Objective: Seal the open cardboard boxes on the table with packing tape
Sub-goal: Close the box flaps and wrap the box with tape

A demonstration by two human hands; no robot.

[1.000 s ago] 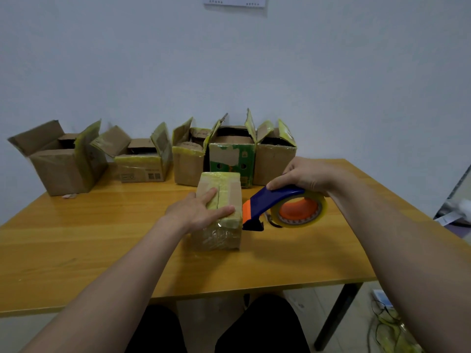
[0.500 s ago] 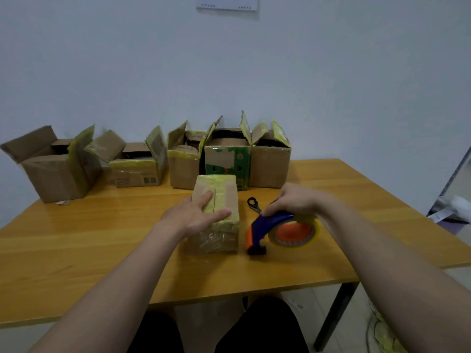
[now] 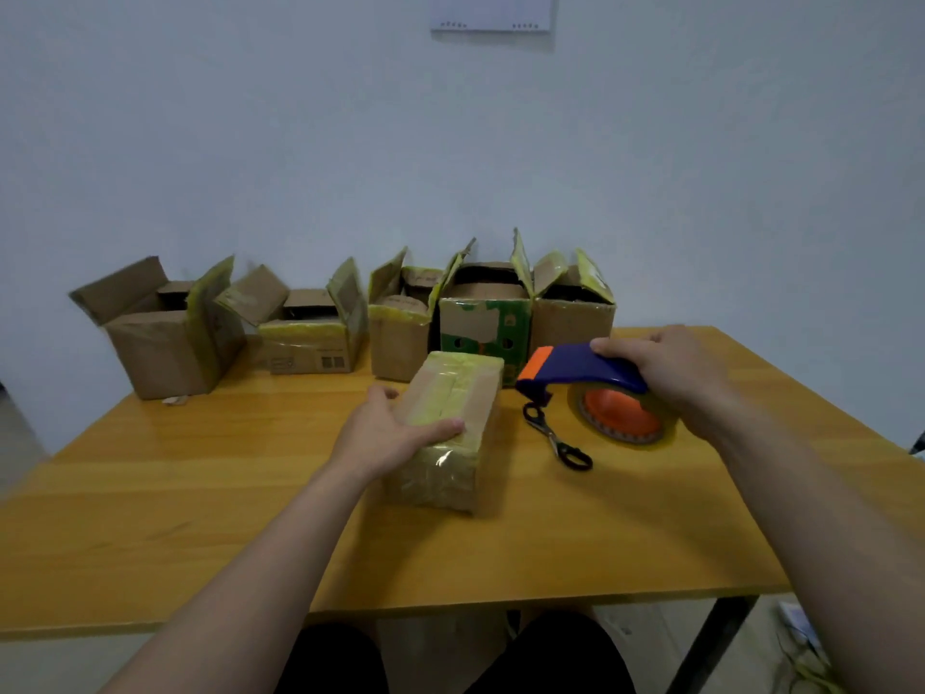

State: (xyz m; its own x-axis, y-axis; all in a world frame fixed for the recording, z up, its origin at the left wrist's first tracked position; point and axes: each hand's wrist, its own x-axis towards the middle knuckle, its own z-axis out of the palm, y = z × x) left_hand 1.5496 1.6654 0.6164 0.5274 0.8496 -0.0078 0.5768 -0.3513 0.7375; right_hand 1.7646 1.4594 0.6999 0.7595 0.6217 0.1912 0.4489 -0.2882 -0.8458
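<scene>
A small closed box (image 3: 453, 428) wrapped in yellowish tape lies in the middle of the wooden table (image 3: 200, 518). My left hand (image 3: 385, 433) holds its near left corner, thumb lying across the top. My right hand (image 3: 670, 368) grips the blue and orange tape dispenser (image 3: 590, 375) with its orange-cored roll (image 3: 623, 418), lifted just right of the box. Several open cardboard boxes stand in a row along the wall: a large one (image 3: 160, 338) at far left, a low one (image 3: 305, 338), a narrow one (image 3: 400, 338), a green one (image 3: 483, 328) and a brown one (image 3: 573, 318).
Black-handled scissors (image 3: 555, 438) lie on the table between the taped box and the dispenser. A paper sheet (image 3: 493, 12) hangs on the white wall. A black table leg (image 3: 711, 643) and cables on the floor (image 3: 811, 658) show at lower right.
My right hand has lifted the dispenser up and away to the right, off the box's front end, uncovering the scissors. My left hand slid to the box's near left corner.
</scene>
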